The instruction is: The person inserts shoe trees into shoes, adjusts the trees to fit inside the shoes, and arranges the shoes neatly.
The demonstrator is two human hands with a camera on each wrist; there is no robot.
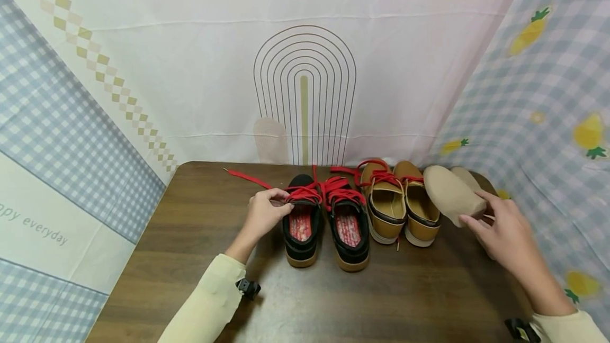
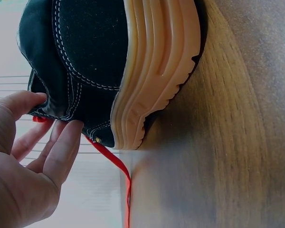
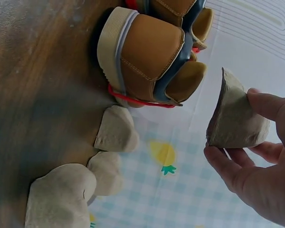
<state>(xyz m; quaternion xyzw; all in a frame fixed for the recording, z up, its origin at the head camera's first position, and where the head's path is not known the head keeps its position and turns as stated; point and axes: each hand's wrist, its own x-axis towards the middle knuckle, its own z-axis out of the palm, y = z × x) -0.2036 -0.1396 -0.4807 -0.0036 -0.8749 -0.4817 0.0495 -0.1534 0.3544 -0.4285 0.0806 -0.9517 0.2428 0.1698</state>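
Observation:
My left hand [image 1: 268,211] pinches the collar edge of the left black shoe [image 1: 301,253], close to its red laces [image 1: 305,193]. In the left wrist view, thumb and fingers meet at the top of that shoe's dark upper [image 2: 92,42], above its tan sole [image 2: 149,66]. Beside it stands the matching black shoe [image 1: 351,255], with a red patterned insole. My right hand [image 1: 507,229] holds a beige moulded-pulp shoe insert [image 1: 448,192] in the air by its heel end; the right wrist view shows the insert [image 3: 240,114] between thumb and fingers.
Two brown shoes [image 1: 387,208] with red laces stand right of the black pair. More beige inserts [image 3: 61,197] lie on the wooden table [image 1: 190,258] at the right. A loose red lace end [image 1: 248,177] stretches left. Printed cloth [image 1: 205,83] hangs behind and at the sides.

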